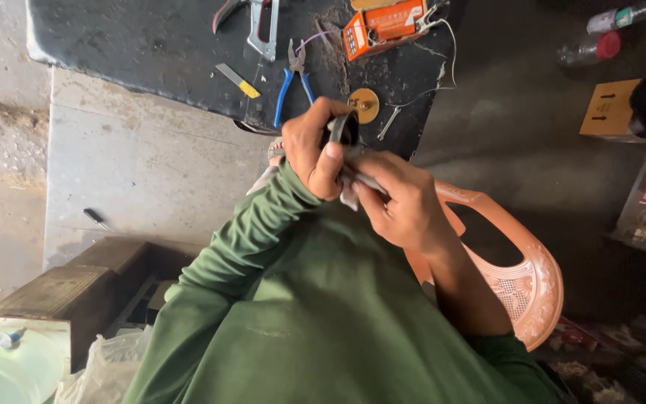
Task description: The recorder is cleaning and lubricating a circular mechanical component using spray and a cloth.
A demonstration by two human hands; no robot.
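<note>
Work sits midway, by my judgement: my left hand is wrapped shut around a dark round part, held up over the bench edge, and my right hand pinches a grey-white rag against it. How clean the part is, I cannot tell. Blue-handled pliers, a small spanner and a brass disc lie untouched on the bench.

black ring part mostly hidden by left hand | staple gun cut by top edge
</note>
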